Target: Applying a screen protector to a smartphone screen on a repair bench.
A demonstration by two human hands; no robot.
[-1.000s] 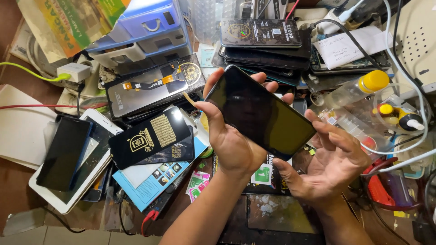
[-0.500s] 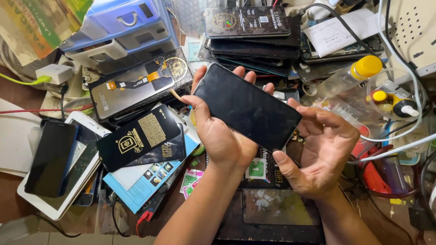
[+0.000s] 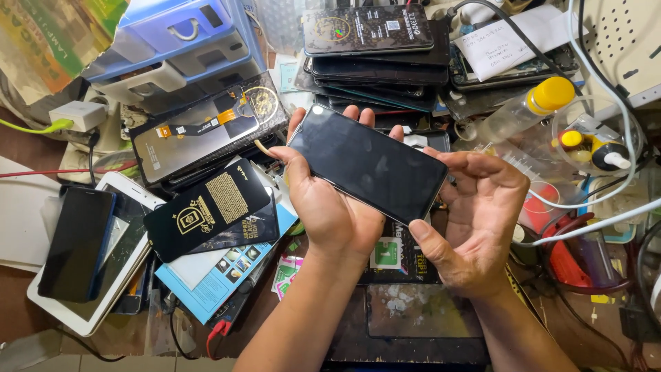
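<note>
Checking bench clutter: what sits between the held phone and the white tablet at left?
Head view: between the phone and the white tablet lie black screen-protector packets stacked on a light-blue box.

A dark, blank phone screen [image 3: 368, 163] sits centre, tilted. Left lie a black-and-gold flat package [image 3: 206, 209] and a blue box [image 3: 213, 275]; a white paper label [image 3: 506, 43] sits top right

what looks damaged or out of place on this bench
The black phone held in the left hand, with the right hand at its end, shows no crack. Odd bits: a bare display panel lies screen-down with its orange flex cable exposed, and the glass plate at the near edge carries whitish smears.
</note>
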